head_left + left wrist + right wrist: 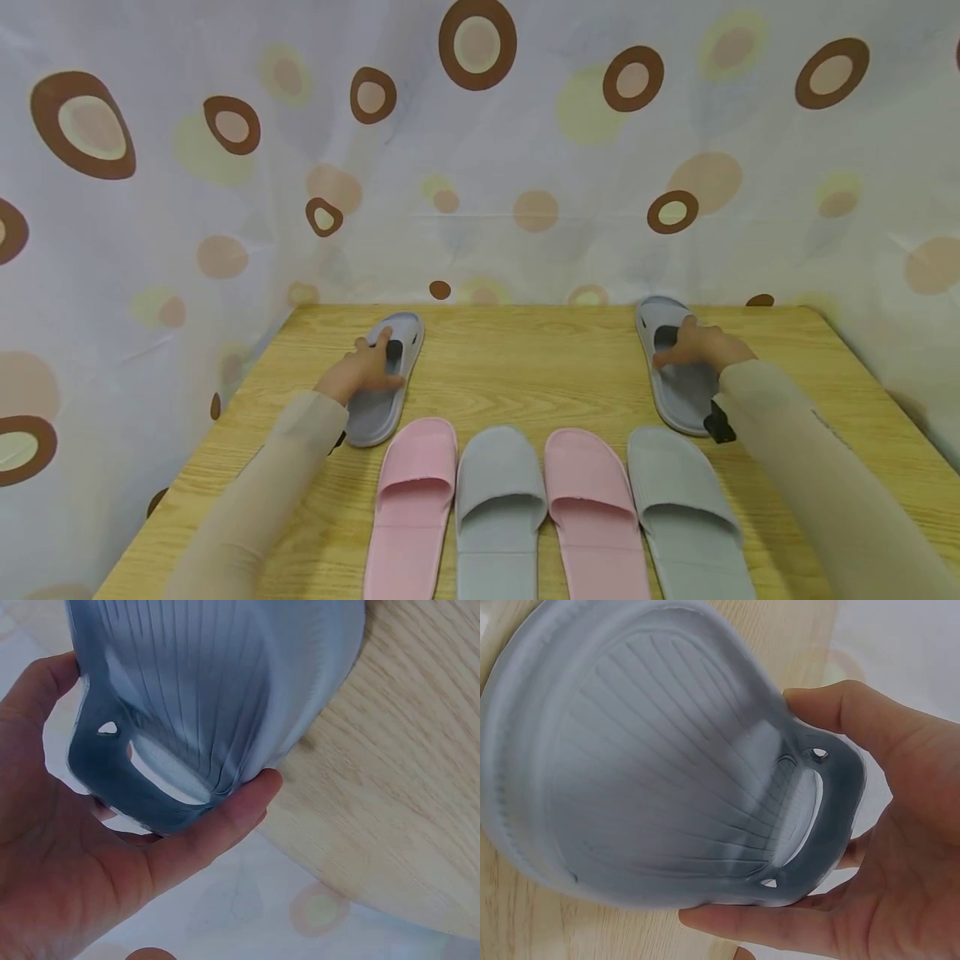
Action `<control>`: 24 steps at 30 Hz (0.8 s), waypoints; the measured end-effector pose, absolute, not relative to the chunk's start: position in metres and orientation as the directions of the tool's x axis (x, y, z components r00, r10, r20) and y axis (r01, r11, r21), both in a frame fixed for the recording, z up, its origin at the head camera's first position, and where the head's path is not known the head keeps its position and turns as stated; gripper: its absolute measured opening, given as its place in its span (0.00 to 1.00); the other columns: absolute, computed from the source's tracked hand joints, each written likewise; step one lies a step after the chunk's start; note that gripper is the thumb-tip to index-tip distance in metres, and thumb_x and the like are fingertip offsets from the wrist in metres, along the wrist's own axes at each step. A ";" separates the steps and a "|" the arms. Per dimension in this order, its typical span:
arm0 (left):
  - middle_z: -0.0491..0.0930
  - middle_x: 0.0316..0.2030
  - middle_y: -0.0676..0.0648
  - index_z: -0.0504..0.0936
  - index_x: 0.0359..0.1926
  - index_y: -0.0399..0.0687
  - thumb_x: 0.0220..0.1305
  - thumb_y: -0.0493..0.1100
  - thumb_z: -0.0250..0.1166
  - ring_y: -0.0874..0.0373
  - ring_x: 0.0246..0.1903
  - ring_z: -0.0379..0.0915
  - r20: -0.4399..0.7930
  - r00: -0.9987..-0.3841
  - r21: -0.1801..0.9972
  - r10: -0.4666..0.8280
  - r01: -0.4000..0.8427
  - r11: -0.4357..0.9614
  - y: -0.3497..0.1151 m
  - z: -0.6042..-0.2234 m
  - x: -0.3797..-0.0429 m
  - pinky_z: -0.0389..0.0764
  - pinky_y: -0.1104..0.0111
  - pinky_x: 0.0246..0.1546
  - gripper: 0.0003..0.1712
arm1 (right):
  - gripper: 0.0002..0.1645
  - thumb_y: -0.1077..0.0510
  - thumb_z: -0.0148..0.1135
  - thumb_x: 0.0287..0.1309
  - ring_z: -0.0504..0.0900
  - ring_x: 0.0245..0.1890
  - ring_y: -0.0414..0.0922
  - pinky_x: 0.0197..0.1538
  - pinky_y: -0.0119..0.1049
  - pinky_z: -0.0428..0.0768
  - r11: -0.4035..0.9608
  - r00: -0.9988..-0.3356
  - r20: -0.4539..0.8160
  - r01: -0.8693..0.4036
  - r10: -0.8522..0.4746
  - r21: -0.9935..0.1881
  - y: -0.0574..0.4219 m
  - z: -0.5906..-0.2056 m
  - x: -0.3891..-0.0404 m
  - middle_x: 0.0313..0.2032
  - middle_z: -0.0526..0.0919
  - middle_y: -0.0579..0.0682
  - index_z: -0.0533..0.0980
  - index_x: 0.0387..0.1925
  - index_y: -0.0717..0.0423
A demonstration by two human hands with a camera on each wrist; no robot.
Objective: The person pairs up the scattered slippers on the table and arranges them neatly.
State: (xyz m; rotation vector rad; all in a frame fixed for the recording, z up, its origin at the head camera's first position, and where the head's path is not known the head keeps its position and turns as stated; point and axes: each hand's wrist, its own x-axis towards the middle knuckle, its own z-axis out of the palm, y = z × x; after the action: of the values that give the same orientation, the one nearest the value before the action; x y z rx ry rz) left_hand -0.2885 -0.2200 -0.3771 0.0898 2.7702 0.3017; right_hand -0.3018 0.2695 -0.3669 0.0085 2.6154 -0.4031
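Note:
Toward the back left of the wooden table lies a grey-blue slipper [378, 417], and my left hand [365, 369] grips it across its width near the strap. In the left wrist view the thumb and fingers wrap opposite edges of this ribbed slipper [195, 682]; a small hole shows beside its strap opening. My right hand [699, 346] holds a matching slipper [681, 404] at the back right. Seen from the right wrist, the fingers span both sides of that slipper [652, 757], around its strap end. Palms partly hide the straps in the head view.
In the front middle, a row alternates from left to right: a pink slipper [408, 533], a pale grey slipper [498, 537], another pink slipper [596, 542] and another pale grey slipper [690, 542]. A spotted cloth [480, 167] hangs behind the wooden table [525, 358] and along its sides.

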 end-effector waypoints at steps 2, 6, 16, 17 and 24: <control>0.43 0.65 0.17 0.33 0.75 0.39 0.63 0.55 0.63 0.21 0.59 0.55 -0.339 -0.935 0.225 0.100 0.022 0.974 -0.220 -0.377 -0.290 0.65 0.39 0.56 0.58 | 0.67 0.39 0.57 0.59 0.53 0.60 0.79 0.60 0.65 0.61 0.957 -0.880 -0.470 0.079 -0.063 -0.277 0.269 -0.366 -0.302 0.61 0.45 0.89 0.28 0.63 0.86; 0.43 0.65 0.18 0.33 0.75 0.40 0.63 0.55 0.63 0.21 0.59 0.55 -0.333 -0.938 0.231 0.098 0.020 0.973 -0.220 -0.378 -0.292 0.64 0.39 0.57 0.58 | 0.68 0.39 0.57 0.59 0.52 0.61 0.79 0.60 0.65 0.60 0.956 -0.879 -0.472 0.084 -0.061 -0.280 0.269 -0.365 -0.303 0.60 0.44 0.89 0.27 0.63 0.85; 0.44 0.65 0.18 0.33 0.75 0.40 0.61 0.57 0.64 0.24 0.58 0.57 -0.336 -0.940 0.224 0.068 -0.009 0.975 -0.220 -0.382 -0.299 0.67 0.41 0.55 0.60 | 0.68 0.38 0.57 0.57 0.53 0.60 0.78 0.61 0.65 0.60 0.961 -0.888 -0.456 0.078 -0.053 -0.264 0.267 -0.370 -0.306 0.60 0.47 0.89 0.28 0.63 0.86; 0.44 0.65 0.19 0.33 0.75 0.40 0.60 0.58 0.65 0.24 0.58 0.58 -0.334 -0.940 0.221 0.064 -0.012 0.975 -0.220 -0.384 -0.301 0.67 0.41 0.55 0.60 | 0.68 0.38 0.58 0.57 0.53 0.60 0.79 0.60 0.66 0.60 0.962 -0.889 -0.455 0.080 -0.049 -0.261 0.267 -0.370 -0.306 0.59 0.47 0.89 0.28 0.63 0.86; 0.48 0.64 0.19 0.31 0.75 0.40 0.58 0.62 0.65 0.25 0.56 0.61 -0.293 -0.955 0.201 0.045 -0.016 0.979 -0.222 -0.397 -0.314 0.70 0.42 0.52 0.64 | 0.71 0.37 0.60 0.55 0.54 0.60 0.79 0.59 0.68 0.60 0.967 -0.895 -0.445 0.084 -0.033 -0.239 0.266 -0.370 -0.306 0.58 0.46 0.91 0.29 0.63 0.86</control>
State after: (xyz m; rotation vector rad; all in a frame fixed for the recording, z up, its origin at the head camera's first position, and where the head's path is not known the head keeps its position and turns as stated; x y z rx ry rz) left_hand -0.3142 -0.2215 -0.3967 0.0209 2.8264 0.2906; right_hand -0.3062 0.2663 -0.3704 0.0365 2.6566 -0.3496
